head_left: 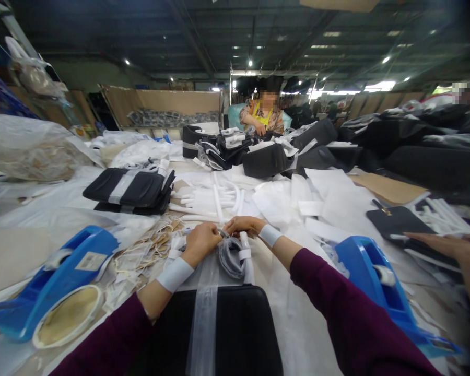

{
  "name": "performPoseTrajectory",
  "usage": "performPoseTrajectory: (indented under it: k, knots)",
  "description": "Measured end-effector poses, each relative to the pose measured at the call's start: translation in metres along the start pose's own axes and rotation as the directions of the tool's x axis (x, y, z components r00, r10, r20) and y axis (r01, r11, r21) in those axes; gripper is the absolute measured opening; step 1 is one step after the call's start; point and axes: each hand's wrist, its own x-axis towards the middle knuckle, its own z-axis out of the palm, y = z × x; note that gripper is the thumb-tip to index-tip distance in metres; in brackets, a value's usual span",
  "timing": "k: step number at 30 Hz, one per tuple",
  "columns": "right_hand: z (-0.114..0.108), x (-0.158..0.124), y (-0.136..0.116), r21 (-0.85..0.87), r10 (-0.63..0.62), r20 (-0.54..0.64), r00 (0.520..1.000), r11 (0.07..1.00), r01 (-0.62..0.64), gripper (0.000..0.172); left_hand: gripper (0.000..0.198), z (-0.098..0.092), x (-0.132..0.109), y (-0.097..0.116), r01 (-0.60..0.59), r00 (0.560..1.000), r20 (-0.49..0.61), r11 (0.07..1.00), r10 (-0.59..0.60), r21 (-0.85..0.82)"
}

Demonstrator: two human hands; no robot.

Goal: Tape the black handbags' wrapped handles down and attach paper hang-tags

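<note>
Black bag (245, 324) at bottom centre, grey coil (235, 263) just above it

Bag lies flat, closest to camera, clear strip (204, 324) running up its face, probably to hold it closed. Coil sits at frame centre, just past bag's far edge; looks wound up so the length stays compact. White tube (246, 258) stands beside it on the right, likely padding.

Left hand (202, 243): fingers bent in, seemingly pinching the coil's upper end. Right hand (243, 225): fingers curled, tips at coil's top; can't tell whether they grip or only touch. Tips meet there, presumably to work one small spot together. Pale bands on both wrists.

Blue dispensers at lower left (96, 240) and lower right (360, 250), one per side, probably for easy reach. Round roll (68, 316) lies beside the lower-left one. Bag stack (129, 188) left of centre, banded with clear strips, likely to keep flaps down. White sheets (329, 201) spread right of centre, perhaps as packing. Co-worker (258, 120) at upper centre behind a bag pile (268, 159); another person's hand (450, 253) at right edge, blurred.
</note>
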Motion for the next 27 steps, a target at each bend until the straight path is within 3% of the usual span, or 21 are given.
performPoseTrajectory:
  k: [6,13,18,21,23,27]
  knots:
    - [-0.003,0.005,0.005,0.080,-0.044,-0.075,0.996,0.996,0.050,0.008,0.013,-0.008,0.004,-0.008,0.001,0.999,-0.033,0.944,-0.012,-0.329]
    - [-0.013,0.004,0.003,0.326,-0.141,-0.102,0.985,0.931,0.167,0.014,0.018,-0.014,0.005,-0.013,0.025,1.000,0.024,0.646,-0.010,-0.763]
    - [-0.010,-0.007,-0.007,0.453,-0.237,-0.073,0.969,0.857,0.244,0.009,0.021,-0.016,0.002,-0.009,0.023,0.999,0.009,0.447,-0.034,-0.894]
    - [-0.004,-0.014,-0.004,0.474,-0.297,-0.049,0.953,0.834,0.284,0.025,0.026,-0.018,-0.001,-0.007,0.026,0.999,0.009,0.347,-0.052,-0.937]
    - [0.000,-0.016,0.000,0.439,-0.345,-0.063,0.937,0.833,0.336,0.034,0.029,-0.021,-0.005,-0.006,0.037,0.998,0.020,0.295,-0.058,-0.955]
    - [0.003,-0.018,0.008,0.291,-0.370,-0.147,0.917,0.870,0.397,0.027,0.035,-0.026,-0.012,-0.007,0.071,0.996,0.057,0.231,-0.068,-0.970]
